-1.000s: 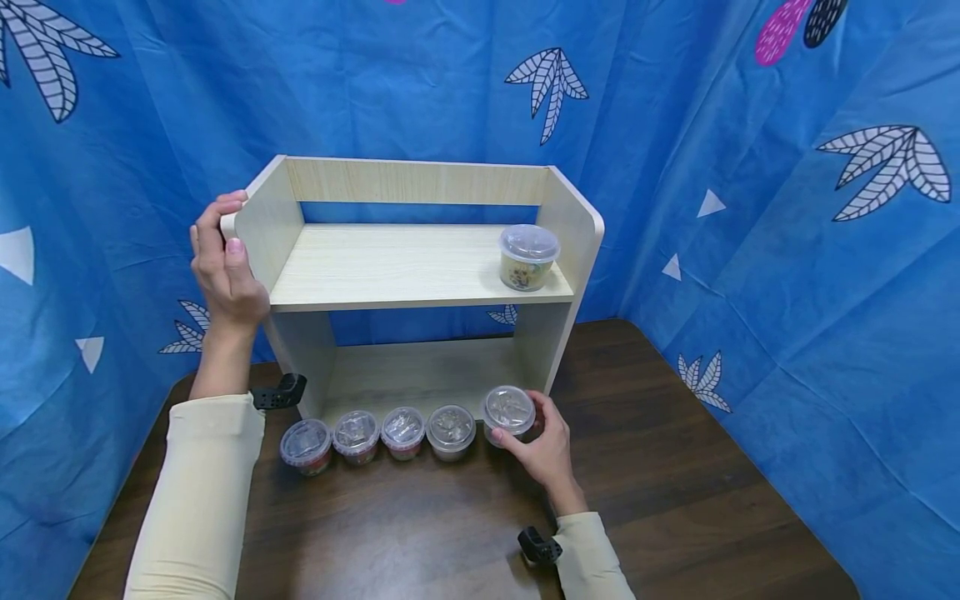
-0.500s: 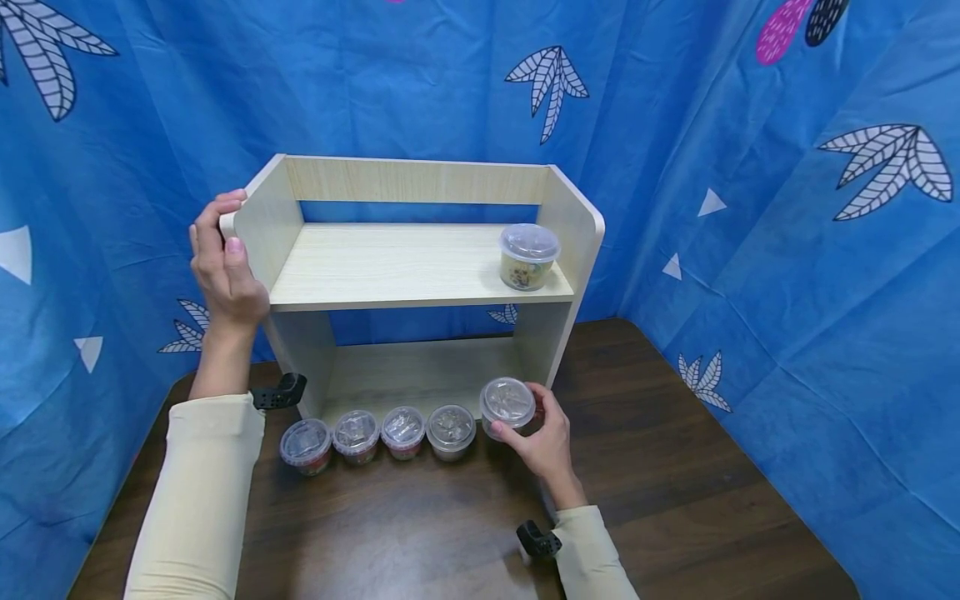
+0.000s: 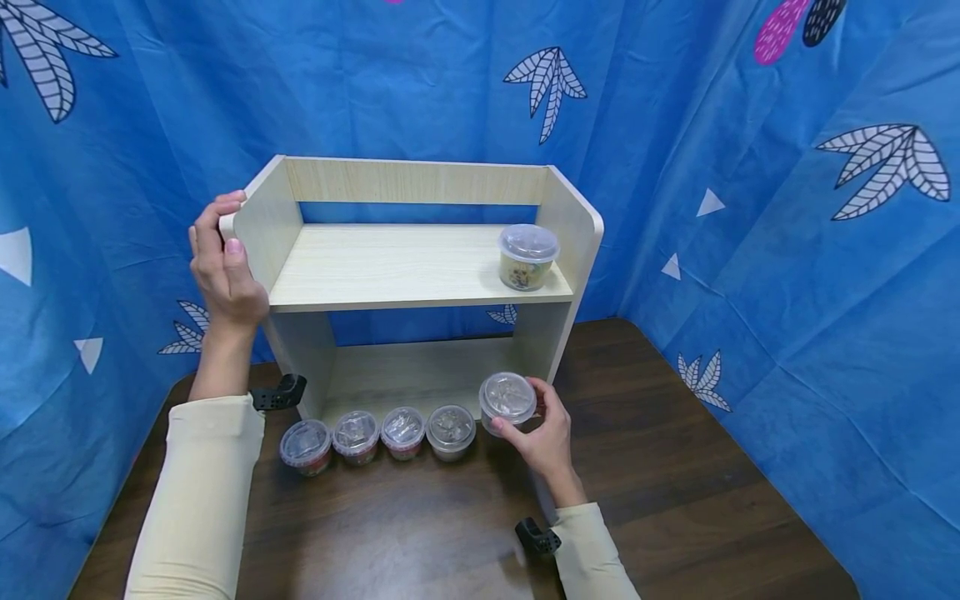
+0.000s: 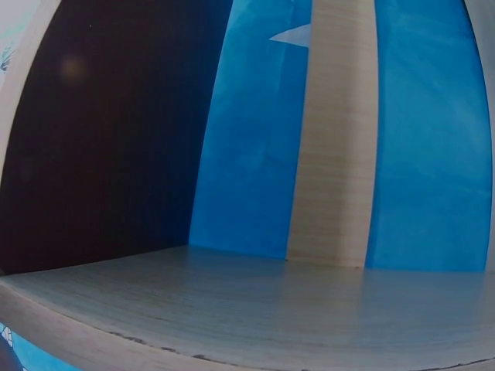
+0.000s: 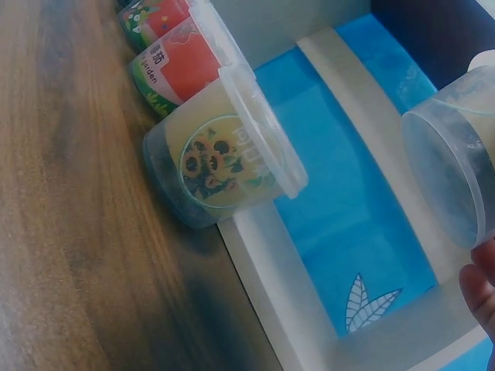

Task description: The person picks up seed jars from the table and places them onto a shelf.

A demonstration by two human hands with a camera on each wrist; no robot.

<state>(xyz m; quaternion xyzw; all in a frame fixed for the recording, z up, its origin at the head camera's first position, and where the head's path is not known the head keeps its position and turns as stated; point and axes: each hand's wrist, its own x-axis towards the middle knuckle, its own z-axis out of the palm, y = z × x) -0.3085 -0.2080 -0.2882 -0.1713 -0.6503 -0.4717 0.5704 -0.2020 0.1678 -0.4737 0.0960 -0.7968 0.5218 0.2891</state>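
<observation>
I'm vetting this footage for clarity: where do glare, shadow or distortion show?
Head: pale glare on the brown table, the lower shelf dimmer than the upper shelf; left wrist: dim overall, a pale panel edge bowed; right wrist: slightly hazy, a soft shadow on the table beside the nearest standing tub.

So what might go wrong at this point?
The tub could slip, as the right hand holds it from one side.
It might knock the neighbouring tub, which stands close by.
Moved inward, its base might catch the front edge of the lower shelf, right beside it.
</observation>
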